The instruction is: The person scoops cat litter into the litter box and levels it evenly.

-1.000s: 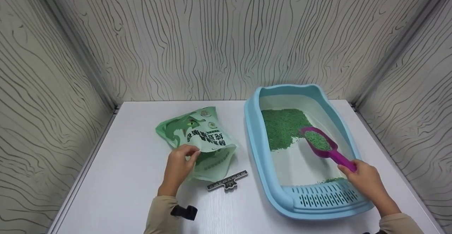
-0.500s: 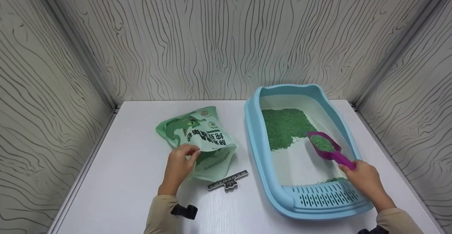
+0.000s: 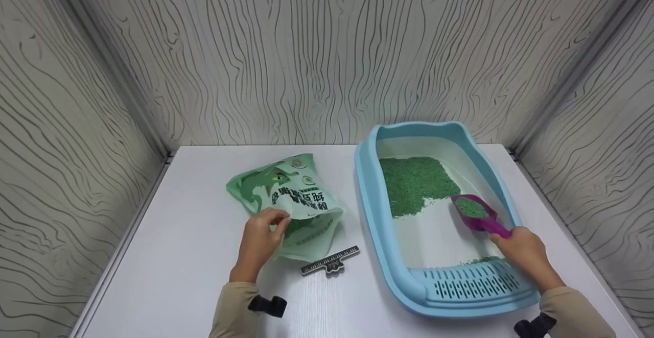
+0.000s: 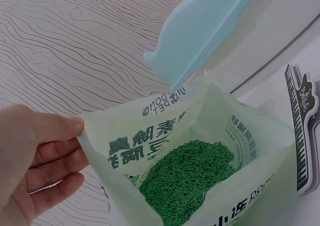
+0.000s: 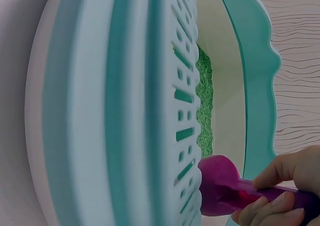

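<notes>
Scoop [image 3: 496, 226] shifted right and nearer; green pellet bed [image 3: 416, 182] wider to the right

Right hand [image 3: 522, 254]: grasping the handle of the purple scoop, fingers wrapped round it. Scoop is over the right part of the blue tray [image 3: 372, 210], its tip by the right edge of the bed. Compared with 1.0 s ago, tip has moved right and toward the near side; right edge of the bed now reaches farther right. Scoop load [image 3: 471, 208]: green pellets, showing a smaller area than before.

Left hand [image 3: 258, 241]: thumb and forefinger pinching the left side of the mouth of the green bag [image 3: 294, 185]; no change noted over the interval. Bag lies left of the tray on the white table [image 3: 189, 225], mouth toward the near side. Left wrist view: pellets inside [image 4: 190, 176].

Also unchanged: dark-and-white clip [image 3: 331, 262] between bag and tray, just near of the bag mouth; thin pellet strip [image 3: 483, 260] at the tray's near end, along the slotted grate [image 3: 475, 282].
</notes>
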A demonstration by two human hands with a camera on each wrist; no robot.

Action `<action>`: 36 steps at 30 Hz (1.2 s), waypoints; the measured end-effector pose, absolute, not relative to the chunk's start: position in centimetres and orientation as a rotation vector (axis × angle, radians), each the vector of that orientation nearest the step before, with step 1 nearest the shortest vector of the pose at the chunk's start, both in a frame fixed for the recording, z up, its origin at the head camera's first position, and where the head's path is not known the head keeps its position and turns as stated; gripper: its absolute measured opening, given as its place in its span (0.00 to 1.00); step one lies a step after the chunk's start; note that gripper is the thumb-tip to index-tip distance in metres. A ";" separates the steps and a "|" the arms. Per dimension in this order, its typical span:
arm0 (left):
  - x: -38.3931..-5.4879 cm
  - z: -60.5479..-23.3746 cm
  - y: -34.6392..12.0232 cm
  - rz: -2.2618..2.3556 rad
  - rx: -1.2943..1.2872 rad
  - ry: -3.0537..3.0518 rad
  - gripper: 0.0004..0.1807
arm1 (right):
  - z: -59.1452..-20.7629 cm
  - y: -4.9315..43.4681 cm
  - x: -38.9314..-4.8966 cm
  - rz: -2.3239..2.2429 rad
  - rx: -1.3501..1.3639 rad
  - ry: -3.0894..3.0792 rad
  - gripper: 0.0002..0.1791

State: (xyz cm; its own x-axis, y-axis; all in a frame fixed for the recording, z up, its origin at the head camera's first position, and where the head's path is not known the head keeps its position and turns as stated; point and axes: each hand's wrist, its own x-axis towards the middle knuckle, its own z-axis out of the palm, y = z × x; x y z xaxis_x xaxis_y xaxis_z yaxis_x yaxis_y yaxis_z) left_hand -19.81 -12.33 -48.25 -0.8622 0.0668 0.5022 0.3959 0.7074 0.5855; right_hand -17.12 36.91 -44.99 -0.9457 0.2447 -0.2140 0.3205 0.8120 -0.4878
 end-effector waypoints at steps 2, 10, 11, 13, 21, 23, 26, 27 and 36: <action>-19.9 -48.3 -12.4 -0.985 -0.363 -2.456 0.02 | -45.0 37.0 -17.4 -0.810 0.441 2.847 0.20; -20.0 -48.6 -12.4 -0.965 -0.384 -2.440 0.03 | -44.8 37.2 -18.9 -0.745 0.394 2.892 0.15; -20.0 -48.6 -12.5 -0.966 -0.382 -2.442 0.03 | -44.7 37.3 -19.0 -0.742 0.394 2.892 0.15; -19.9 -48.5 -12.5 -0.969 -0.379 -2.444 0.03 | -44.6 37.3 -19.3 -0.753 0.400 2.871 0.14; -20.0 -48.5 -12.5 -0.983 -0.384 -2.446 0.05 | -44.1 37.7 -19.9 -0.762 0.408 2.810 0.18; -20.0 -48.5 -12.4 -0.984 -0.387 -2.447 0.05 | -44.0 37.8 -19.7 -0.760 0.404 2.808 0.19; -20.1 -48.6 -12.4 -0.983 -0.390 -2.445 0.05 | -43.7 37.9 -19.5 -0.758 0.389 2.809 0.19; -20.1 -48.6 -12.4 -0.984 -0.392 -2.443 0.05 | -43.6 37.9 -19.4 -0.758 0.385 2.808 0.19; -20.0 -48.5 -12.4 -0.986 -0.381 -2.456 0.05 | -43.3 37.9 -18.4 -0.726 0.340 2.835 0.17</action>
